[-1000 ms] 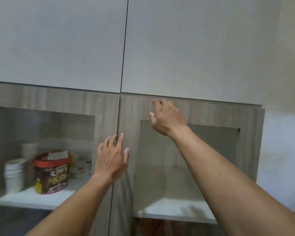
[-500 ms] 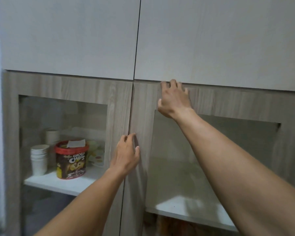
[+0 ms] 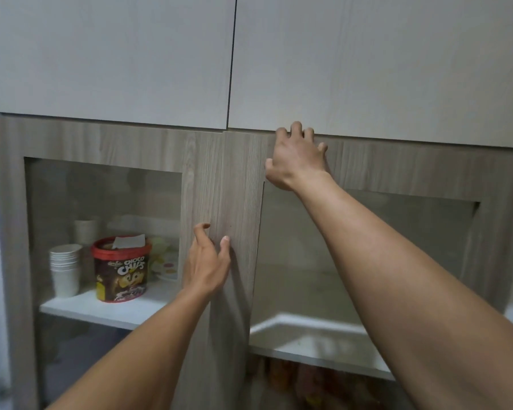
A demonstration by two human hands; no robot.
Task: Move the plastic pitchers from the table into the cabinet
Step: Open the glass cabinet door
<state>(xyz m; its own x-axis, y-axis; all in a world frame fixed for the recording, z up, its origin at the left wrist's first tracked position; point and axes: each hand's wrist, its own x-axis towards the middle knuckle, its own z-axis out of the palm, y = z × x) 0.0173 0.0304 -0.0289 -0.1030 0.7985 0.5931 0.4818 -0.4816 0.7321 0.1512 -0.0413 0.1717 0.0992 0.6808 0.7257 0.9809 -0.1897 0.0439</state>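
At cabinet front, head view: right hand [image 3: 296,156] raised to top edge of right door [image 3: 397,170], fingers hooked over the edge at the gap under the upper panels [image 3: 367,63]; firm hold not confirmable. Left hand [image 3: 206,263] loosely open at the centre seam, fingertips on the stile, holding nothing. Compared with a second ago, right hand up from the door face to the top edge; left hand shifted from left door [image 3: 107,143] toward the seam. Doors apparently shut. Behind left glass: cups [image 3: 65,269] and tub [image 3: 120,269] on shelf [image 3: 101,310]. Right shelf bare. Pitchers and table not in view. Judgement: door opening in progress; no pitcher moved yet.
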